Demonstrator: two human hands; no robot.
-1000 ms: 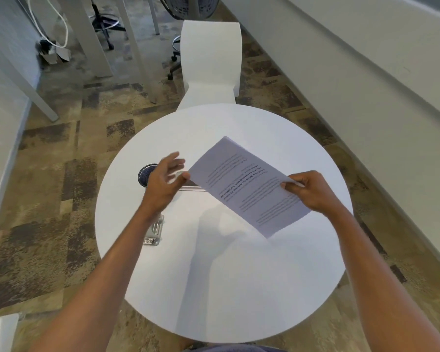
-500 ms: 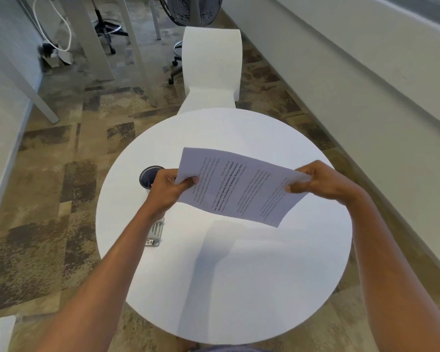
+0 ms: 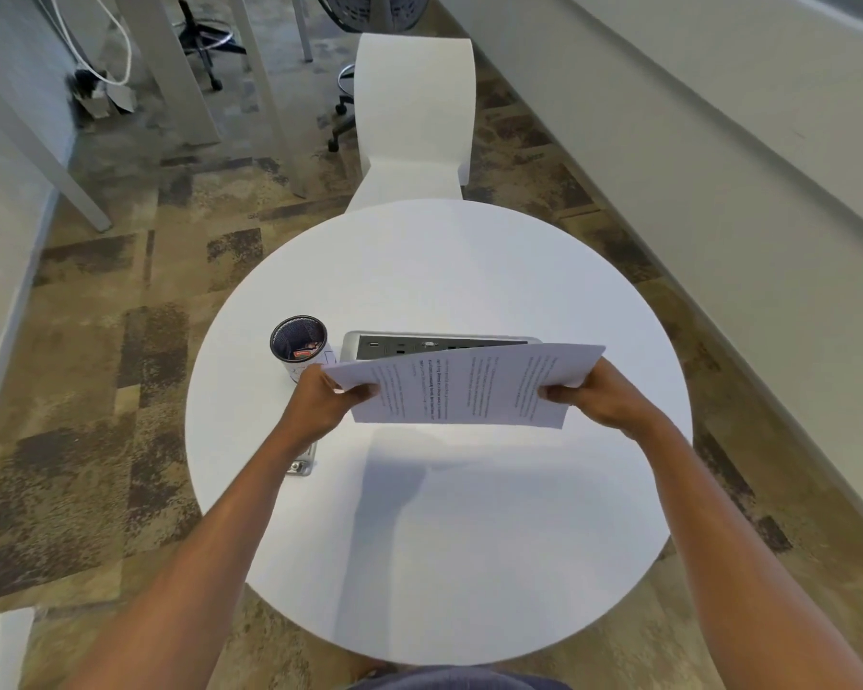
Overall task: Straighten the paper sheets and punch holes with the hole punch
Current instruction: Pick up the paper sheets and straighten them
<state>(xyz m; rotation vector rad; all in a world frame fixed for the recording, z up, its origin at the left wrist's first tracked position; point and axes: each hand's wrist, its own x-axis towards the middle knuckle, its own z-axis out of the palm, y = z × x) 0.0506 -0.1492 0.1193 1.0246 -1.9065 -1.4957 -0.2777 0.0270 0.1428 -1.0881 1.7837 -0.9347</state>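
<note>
I hold a thin stack of printed paper sheets [image 3: 464, 385] in the air above the middle of the round white table [image 3: 469, 540], long side running left to right. My left hand [image 3: 325, 403] pinches the stack's left edge and my right hand [image 3: 599, 398] grips its right edge. A small metal hole punch [image 3: 302, 463] lies on the table under my left wrist, mostly hidden by the forearm.
A black mesh pen cup [image 3: 300, 343] stands left of a recessed power outlet strip [image 3: 439, 346] in the table. A white chair [image 3: 414, 117] sits beyond the far rim. A wall runs along the right, desk legs stand at the far left.
The sheets have swung from a diagonal tilt to nearly level. My left hand closed on their left edge, and both hands lifted them slightly farther from me.
</note>
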